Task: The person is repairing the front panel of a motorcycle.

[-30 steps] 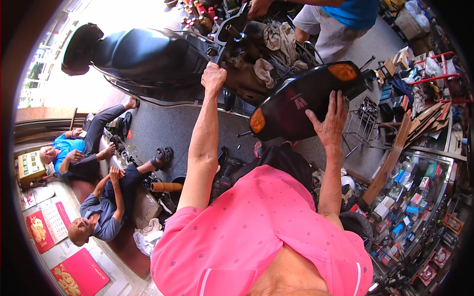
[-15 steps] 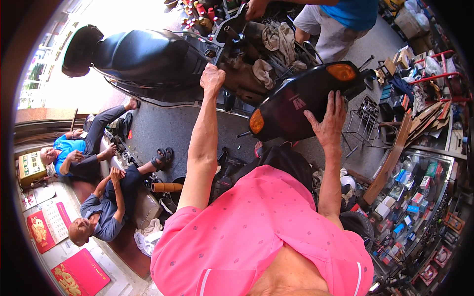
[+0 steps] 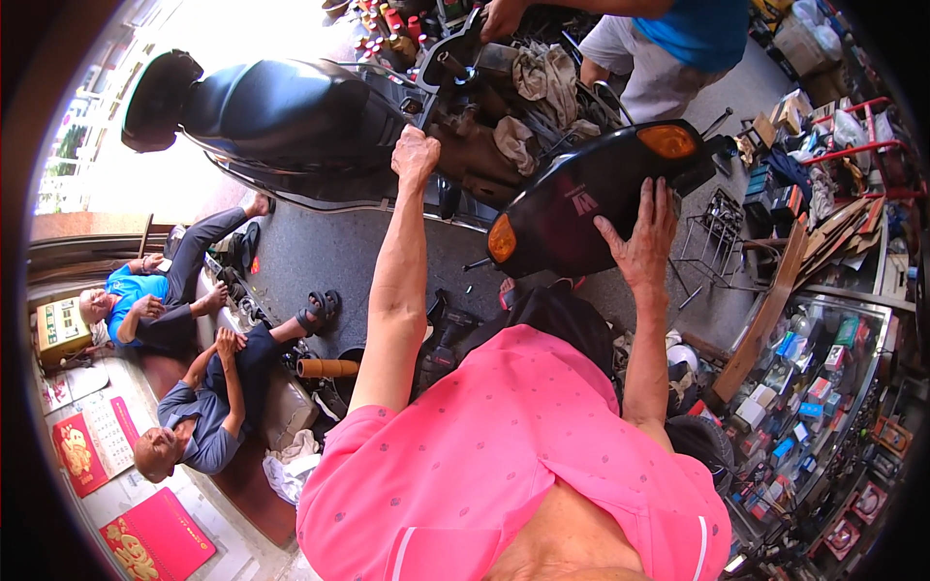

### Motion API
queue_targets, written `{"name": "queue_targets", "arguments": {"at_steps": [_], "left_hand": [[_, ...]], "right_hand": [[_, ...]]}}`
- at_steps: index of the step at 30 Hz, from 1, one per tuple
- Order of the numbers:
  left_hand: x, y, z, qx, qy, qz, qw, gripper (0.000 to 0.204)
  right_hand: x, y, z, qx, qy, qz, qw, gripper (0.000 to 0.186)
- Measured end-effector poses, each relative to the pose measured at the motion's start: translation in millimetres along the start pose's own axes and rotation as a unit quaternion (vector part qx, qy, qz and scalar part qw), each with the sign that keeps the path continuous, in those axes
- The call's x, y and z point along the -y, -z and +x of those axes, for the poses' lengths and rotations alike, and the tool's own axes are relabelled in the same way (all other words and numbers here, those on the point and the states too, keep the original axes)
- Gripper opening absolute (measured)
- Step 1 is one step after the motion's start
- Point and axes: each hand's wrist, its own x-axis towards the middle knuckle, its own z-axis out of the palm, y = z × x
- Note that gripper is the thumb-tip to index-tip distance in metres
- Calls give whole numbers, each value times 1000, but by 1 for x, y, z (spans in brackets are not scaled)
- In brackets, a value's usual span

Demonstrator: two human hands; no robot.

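Observation:
My left hand point(image 3: 417, 153) is closed around a part at the edge of the black scooter's frame, just right of the long black seat point(image 3: 283, 105). My right hand point(image 3: 641, 230) rests with fingers apart on a detached-looking black front panel point(image 3: 552, 208) with orange lamps point(image 3: 665, 142) at either end. Between seat and panel, the scooter's exposed middle point(image 3: 470, 165) has brown metal and pale crumpled rags point(image 3: 542, 82) on it. Another person's hand point(image 3: 499, 19) is at a curved dark part near the top of the view.
A person in blue point(image 3: 678, 39) stands beyond the scooter; two people point(image 3: 208, 407) sit along the left. A glass case of small boxes point(image 3: 814, 387), wooden boards point(image 3: 775, 300) and a red metal rack point(image 3: 852, 150) line the right. A wire stand point(image 3: 715, 237) is beside the panel.
My left hand has shifted very slightly left and up. The person in blue has moved a little to the right; little else differs.

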Motion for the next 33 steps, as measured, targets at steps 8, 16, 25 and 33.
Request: {"name": "queue_targets", "arguments": {"at_steps": [8,16,25,33], "left_hand": [[1,-1,1,-3,4,-4,1000,30],[-1,0,-2,1,2,-8,1000,30],[1,-2,0,-2,-1,-9,1000,29],[3,-3,2,-3,-5,-5,1000,28]], "right_hand": [[0,1,-2,-2,3,1,1000,86],[0,1,0,-1,-2,3,1000,86],[2,2,0,-4,-1,9,1000,86],[2,2,-1,-3,-4,10,1000,86]]}}
